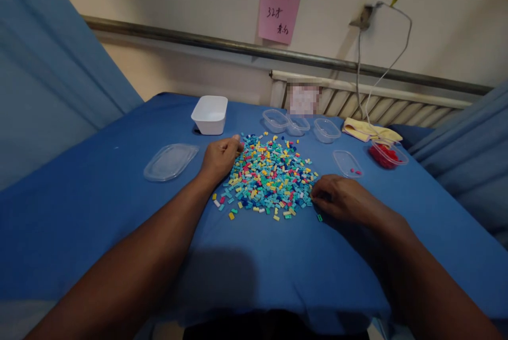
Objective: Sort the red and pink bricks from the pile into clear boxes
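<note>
A wide pile of small toy bricks (273, 176), in turquoise, yellow, blue, pink, white and green, lies on the blue cloth. At its upper left edge is my left hand (221, 159), closed, with thumb and fingers drawn together beside a few bricks. What it holds, if anything, is too small to make out. My right hand (342, 198) touches the pile's right edge with curled fingers, their tips close together. Any brick between those tips is hidden. A single green brick (319, 217) lies just below the right fingertips.
Behind the pile stand a white tub (210, 124) and clear containers (326, 131). A clear lid (170, 162) lies left; another lid (346, 162) with pink bricks lies right, near a container of red bricks (384, 155) and a yellow cloth (371, 131). Blue curtains (59, 38) flank the table.
</note>
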The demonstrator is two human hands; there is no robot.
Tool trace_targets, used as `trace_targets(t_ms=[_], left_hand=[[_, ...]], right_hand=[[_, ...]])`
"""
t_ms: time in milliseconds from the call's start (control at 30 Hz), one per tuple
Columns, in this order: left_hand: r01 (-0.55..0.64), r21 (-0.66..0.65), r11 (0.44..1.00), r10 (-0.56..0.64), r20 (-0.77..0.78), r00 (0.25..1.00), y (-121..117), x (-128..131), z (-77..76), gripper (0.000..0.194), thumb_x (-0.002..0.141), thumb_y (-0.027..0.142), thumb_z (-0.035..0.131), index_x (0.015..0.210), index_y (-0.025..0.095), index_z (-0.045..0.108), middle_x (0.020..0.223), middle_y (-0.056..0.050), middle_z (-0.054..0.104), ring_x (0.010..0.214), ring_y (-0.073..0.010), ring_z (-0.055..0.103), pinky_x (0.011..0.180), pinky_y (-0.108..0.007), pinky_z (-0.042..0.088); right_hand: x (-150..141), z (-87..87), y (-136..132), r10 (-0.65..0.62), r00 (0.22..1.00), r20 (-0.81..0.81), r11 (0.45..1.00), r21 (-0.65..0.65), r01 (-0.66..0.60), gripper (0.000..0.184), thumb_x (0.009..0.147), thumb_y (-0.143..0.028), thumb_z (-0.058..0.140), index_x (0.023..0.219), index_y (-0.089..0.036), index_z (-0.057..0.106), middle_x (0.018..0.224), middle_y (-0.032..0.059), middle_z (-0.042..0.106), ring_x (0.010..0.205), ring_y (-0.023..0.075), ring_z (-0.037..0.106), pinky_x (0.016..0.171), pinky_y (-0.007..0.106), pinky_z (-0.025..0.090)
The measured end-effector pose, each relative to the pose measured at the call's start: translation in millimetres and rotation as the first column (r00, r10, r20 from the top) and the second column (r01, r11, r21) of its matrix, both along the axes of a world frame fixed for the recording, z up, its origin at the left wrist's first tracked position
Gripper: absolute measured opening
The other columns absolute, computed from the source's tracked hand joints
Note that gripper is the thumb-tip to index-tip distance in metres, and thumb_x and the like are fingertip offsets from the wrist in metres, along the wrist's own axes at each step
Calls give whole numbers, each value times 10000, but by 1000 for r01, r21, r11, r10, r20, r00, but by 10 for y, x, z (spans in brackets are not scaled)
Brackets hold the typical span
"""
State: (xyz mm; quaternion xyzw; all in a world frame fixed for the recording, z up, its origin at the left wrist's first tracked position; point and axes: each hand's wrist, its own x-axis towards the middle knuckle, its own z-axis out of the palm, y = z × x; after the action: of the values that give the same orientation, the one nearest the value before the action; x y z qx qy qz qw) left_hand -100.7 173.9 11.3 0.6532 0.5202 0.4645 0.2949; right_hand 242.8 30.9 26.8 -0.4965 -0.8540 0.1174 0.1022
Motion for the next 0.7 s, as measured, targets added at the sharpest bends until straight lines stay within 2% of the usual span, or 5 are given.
trace_targets(t_ms=[133, 300, 400, 500, 700], left_hand=[[6, -14, 1000, -6, 33, 999, -2, -1, -19, 541, 1005, 611, 550, 804, 161, 773, 733, -55, 714, 651, -177, 611, 642, -292, 461], [8, -11, 1000, -8, 15, 1000, 14, -9, -47, 554, 1013, 620, 543, 808, 165, 783, 701, -38, 686, 629, -170, 592, 635, -297, 443], [11, 13, 1000, -10, -9, 1000, 30, -14, -69, 560, 1024, 622, 533, 810, 170, 785, 690, -33, 679, 630, -173, 593, 626, -302, 428], [12, 32, 999, -11, -30, 999, 39, -19, -90, 565, 1036, 622, 523, 812, 176, 788, 682, -31, 675, 649, -182, 609, 628, -306, 426], [19, 25, 1000, -18, -40, 999, 32, -18, -97, 583, 1035, 631, 514, 813, 171, 795, 723, -45, 717, 692, -195, 636, 642, -304, 435]], right_hand=[[-18, -4, 2, 13, 999, -48, 999, 33, -11, 171, 1037, -295, 605, 968, -229, 747, 936, 64, 752, 852, 219, 669, 774, 345, 484], [-168, 22, -44, -75, 985, -157, 995, 56, 85, 130, 1033, -271, 578, 1026, -242, 705, 883, 41, 743, 769, 198, 667, 713, 324, 484], [-378, 24, -55, 73, 969, -237, 995, 85, -54, 127, 1029, -222, 587, 1078, -247, 700, 1011, 69, 760, 919, 223, 696, 830, 354, 537], [-553, 6, -49, 197, 962, -191, 979, 90, -182, 172, 1065, -212, 559, 1115, -228, 722, 1085, 97, 750, 1015, 237, 685, 910, 378, 545], [-438, 36, -80, 179, 980, -91, 982, 70, -174, 192, 1008, -173, 589, 1087, -227, 755, 1015, 89, 748, 948, 234, 688, 846, 355, 537]])
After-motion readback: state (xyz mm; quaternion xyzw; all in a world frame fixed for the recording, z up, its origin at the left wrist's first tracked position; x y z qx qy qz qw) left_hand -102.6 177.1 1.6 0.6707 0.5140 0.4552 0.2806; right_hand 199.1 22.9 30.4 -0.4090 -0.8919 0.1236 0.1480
